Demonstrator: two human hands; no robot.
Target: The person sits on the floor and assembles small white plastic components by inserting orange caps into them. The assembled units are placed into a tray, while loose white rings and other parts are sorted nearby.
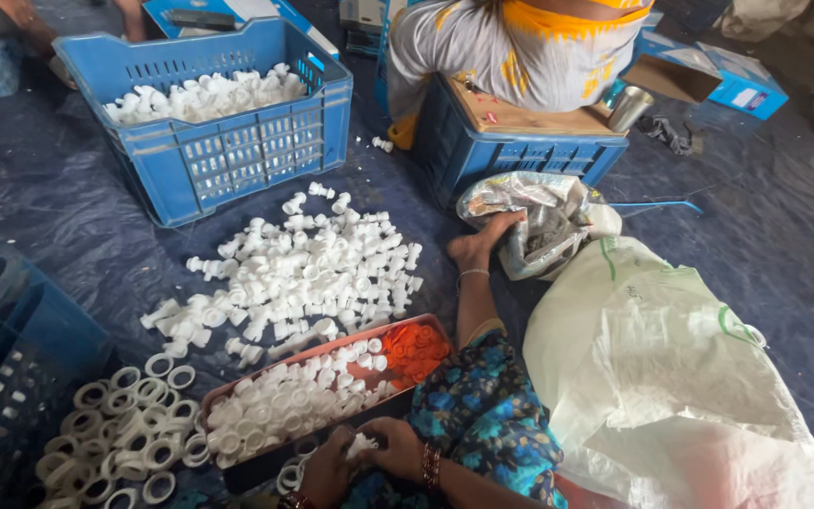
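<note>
My left hand and my right hand meet at the bottom centre, fingers closed together on a small white plastic part. Just above them lies a long reddish tray with white caps filling most of it and orange rings at its right end. Beyond the tray, a loose heap of white plastic fittings is spread on the dark floor sheet. My knee in blue floral cloth is to the right of my hands, and my bare foot rests further out.
White rings lie at lower left beside a blue crate. Another blue crate at the back holds white parts. A person sits on a third crate. A crumpled plastic bag, a big white sack and a steel cup are to the right.
</note>
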